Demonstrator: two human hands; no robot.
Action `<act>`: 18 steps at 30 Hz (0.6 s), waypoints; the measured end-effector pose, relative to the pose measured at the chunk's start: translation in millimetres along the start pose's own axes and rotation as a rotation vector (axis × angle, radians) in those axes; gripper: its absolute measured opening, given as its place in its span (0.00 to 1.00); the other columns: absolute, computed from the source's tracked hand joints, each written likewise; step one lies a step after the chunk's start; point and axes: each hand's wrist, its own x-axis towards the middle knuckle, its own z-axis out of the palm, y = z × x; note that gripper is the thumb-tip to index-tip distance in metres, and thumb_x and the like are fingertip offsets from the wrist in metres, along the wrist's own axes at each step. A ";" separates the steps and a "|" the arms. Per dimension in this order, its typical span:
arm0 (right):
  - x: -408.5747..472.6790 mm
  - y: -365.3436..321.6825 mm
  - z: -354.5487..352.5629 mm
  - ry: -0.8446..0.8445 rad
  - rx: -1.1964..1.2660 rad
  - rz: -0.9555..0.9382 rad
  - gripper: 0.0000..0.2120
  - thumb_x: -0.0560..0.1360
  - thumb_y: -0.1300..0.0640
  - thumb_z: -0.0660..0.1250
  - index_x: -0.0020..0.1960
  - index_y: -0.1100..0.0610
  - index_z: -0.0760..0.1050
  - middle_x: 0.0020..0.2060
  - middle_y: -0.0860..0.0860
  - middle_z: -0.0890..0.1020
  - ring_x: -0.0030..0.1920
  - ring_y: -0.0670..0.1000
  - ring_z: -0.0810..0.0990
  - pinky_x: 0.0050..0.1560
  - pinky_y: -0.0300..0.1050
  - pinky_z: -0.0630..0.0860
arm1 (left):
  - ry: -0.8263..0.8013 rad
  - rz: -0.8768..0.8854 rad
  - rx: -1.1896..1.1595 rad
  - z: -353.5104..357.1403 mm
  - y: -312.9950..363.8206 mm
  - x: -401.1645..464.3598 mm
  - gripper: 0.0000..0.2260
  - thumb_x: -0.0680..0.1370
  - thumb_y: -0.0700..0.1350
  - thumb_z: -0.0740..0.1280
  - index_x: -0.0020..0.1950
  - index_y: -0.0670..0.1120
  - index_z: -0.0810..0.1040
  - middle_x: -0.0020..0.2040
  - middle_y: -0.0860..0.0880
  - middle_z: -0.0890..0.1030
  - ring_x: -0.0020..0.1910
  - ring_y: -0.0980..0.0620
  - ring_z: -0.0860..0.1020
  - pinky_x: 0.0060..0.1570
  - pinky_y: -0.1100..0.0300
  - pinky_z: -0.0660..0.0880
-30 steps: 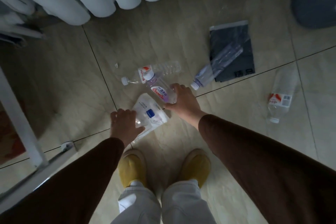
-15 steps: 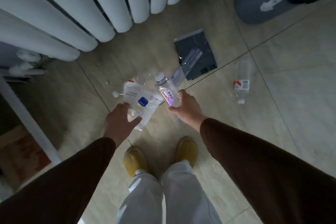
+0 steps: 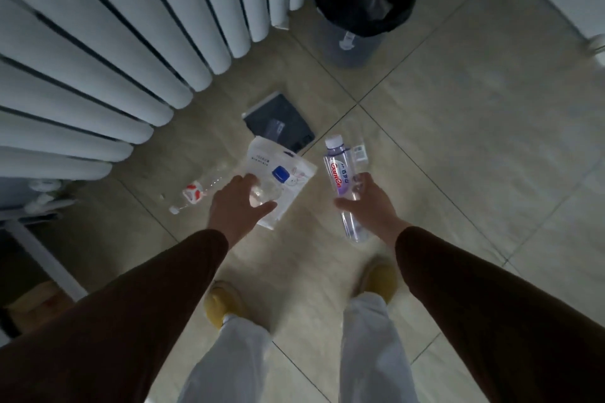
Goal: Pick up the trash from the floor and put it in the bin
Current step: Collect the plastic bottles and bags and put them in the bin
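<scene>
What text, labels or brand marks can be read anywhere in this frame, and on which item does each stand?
"GanGn", red letters, partly blurred: clear bottle in the right hand.
White pouch in the left hand: small print, unreadable.
Red-and-white label on the floor bottle: blurred.
Grey bag: print unreadable.

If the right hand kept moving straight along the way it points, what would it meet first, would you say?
Probably nothing but open floor: the right hand and its bottle point slightly left of the bin, though depth is unclear.
</scene>
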 end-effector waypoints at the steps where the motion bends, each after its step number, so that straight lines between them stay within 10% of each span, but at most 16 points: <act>1: 1.7 8.5 -17.5 -0.004 0.014 0.001 0.36 0.68 0.49 0.78 0.70 0.55 0.67 0.66 0.55 0.79 0.62 0.54 0.79 0.54 0.42 0.70 | 0.002 -0.004 0.001 3.5 20.2 2.3 0.21 0.72 0.62 0.70 0.58 0.52 0.73 0.53 0.52 0.77 0.49 0.51 0.76 0.54 0.52 0.74; 7: 22.8 40.6 -129.4 0.018 0.030 -0.037 0.34 0.67 0.46 0.78 0.66 0.54 0.68 0.58 0.50 0.80 0.51 0.49 0.79 0.41 0.36 0.69 | 0.038 -0.009 -0.067 25.4 141.5 24.3 0.17 0.72 0.59 0.72 0.54 0.52 0.74 0.56 0.52 0.78 0.53 0.51 0.77 0.53 0.56 0.75; 18: 115.2 -16.6 -267.9 0.091 0.030 -0.091 0.34 0.66 0.44 0.77 0.66 0.53 0.67 0.61 0.52 0.80 0.58 0.54 0.81 0.58 0.53 0.80 | 0.110 -0.002 -0.247 -18.4 271.8 141.5 0.22 0.73 0.61 0.70 0.61 0.51 0.73 0.60 0.51 0.78 0.57 0.51 0.77 0.59 0.51 0.77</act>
